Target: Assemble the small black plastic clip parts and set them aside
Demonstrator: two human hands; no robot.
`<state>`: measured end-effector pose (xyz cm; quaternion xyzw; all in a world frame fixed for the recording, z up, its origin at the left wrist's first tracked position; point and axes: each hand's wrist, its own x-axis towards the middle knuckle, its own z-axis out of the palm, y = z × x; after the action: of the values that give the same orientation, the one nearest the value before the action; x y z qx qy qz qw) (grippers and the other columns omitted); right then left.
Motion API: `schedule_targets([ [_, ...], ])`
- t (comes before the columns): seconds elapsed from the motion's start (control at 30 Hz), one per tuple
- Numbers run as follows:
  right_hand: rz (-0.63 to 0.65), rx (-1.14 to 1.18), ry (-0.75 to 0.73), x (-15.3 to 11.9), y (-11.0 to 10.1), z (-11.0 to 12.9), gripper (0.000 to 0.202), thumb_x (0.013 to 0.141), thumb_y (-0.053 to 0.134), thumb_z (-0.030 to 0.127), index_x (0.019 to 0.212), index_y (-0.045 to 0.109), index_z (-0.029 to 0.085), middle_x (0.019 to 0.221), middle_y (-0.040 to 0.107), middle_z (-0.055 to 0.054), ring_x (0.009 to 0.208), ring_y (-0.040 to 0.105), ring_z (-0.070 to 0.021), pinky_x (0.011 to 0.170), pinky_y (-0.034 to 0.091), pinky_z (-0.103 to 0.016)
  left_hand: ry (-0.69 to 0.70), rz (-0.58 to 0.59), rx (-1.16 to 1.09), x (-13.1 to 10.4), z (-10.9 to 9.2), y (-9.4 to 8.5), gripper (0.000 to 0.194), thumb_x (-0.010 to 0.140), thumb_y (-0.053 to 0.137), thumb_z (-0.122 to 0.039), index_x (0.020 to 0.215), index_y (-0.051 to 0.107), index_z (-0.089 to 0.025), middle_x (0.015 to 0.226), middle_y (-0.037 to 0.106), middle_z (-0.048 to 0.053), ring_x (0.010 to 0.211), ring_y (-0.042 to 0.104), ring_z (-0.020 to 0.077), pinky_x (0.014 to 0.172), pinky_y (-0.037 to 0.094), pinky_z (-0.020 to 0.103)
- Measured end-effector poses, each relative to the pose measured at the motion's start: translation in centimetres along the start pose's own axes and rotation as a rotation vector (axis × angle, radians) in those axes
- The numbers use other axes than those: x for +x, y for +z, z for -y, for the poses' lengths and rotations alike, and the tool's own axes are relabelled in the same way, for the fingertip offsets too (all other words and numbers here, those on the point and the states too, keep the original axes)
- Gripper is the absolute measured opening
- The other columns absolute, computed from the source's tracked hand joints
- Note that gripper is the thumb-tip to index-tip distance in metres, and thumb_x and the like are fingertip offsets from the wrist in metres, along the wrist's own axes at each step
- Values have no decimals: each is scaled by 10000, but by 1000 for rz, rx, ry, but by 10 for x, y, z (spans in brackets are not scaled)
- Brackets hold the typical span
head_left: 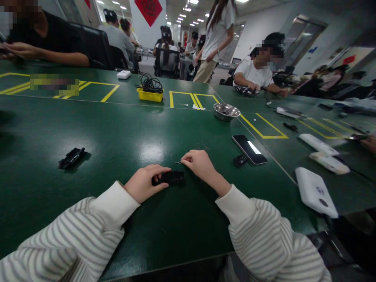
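My left hand [148,180] rests on the green table with thumb and fingers curved round the near end of a black plastic part [176,178], which lies flat. Just past that part, my right hand [198,163] pinches a thin metal piece [178,162], like a small pin, between thumb and forefinger. The pin points left, above the table and apart from the black part. A second black plastic piece [72,158] lies by itself to the left. Right of my hands, a phone [249,149] lies beside a small black item [240,160].
A steel bowl [226,112] and a yellow bin [150,95] with black cables stand farther back. White power banks [316,192] line the right side. Yellow tape marks the table [132,129]. Several people sit around, one standing person [217,35] behind the table.
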<state>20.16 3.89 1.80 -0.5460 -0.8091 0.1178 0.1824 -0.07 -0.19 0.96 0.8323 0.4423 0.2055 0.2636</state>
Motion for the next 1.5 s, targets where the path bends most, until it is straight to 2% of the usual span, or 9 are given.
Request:
schedule_targets([
  [0.17,254,-97,69,-4,-21,-3,93,645,555,99,613,633,135,541,603,-14,487,531,-105,489,367,-204,55,25,69,0,-3,-2,351,717,546,-257,1057,539,-168,815,546,29,667,510,136,636,435,264],
  [0.23,290,-103,85,-8,-24,-5,74,604,569,73,569,603,129,509,581,-9,464,518,-103,463,357,-202,59,27,73,0,-4,-1,350,719,545,-254,1059,533,-170,808,541,25,672,507,138,642,434,264],
  [0.37,203,117,9,-17,-20,-2,29,641,570,119,647,597,128,564,589,-2,512,528,-91,510,394,-193,66,17,68,-1,-3,-1,335,712,552,-249,1038,536,-174,822,539,24,689,511,141,643,437,263],
  [0.47,120,385,-92,-21,-12,9,120,733,529,220,755,609,134,672,615,-12,595,548,-84,556,416,-187,61,17,46,-1,-4,-1,332,704,561,-254,1027,539,-180,851,545,23,688,518,137,637,441,257],
  [0.53,83,452,-157,-23,-6,17,138,749,528,250,759,621,149,744,626,-18,656,552,-90,577,414,-194,61,21,27,0,-4,-2,324,703,564,-262,1016,545,-182,869,550,25,696,524,137,647,444,260],
  [0.7,66,429,-239,-25,3,26,58,713,590,219,704,637,187,883,628,-14,841,540,-125,712,409,-247,54,25,0,1,-4,-4,321,701,571,-276,1007,554,-183,875,555,31,702,527,141,657,445,267],
  [0.8,68,414,-248,-26,5,26,49,713,590,200,699,635,186,902,623,-17,868,535,-133,770,398,-278,38,22,-5,1,-4,-4,333,697,576,-279,1013,556,-178,840,556,29,682,523,142,641,443,268],
  [1.23,11,350,-290,-28,8,28,45,717,576,173,698,618,173,880,628,-14,854,518,-129,778,396,-267,64,3,-9,1,-1,-2,320,696,587,-269,1001,560,-177,868,564,32,715,534,147,658,446,268],
  [1.5,13,314,-246,-29,11,31,52,705,596,193,682,641,183,893,630,-21,849,521,-141,776,397,-289,159,-32,-15,1,1,-1,304,705,571,-229,1005,547,-185,1009,550,52,909,536,177,803,442,302],
])
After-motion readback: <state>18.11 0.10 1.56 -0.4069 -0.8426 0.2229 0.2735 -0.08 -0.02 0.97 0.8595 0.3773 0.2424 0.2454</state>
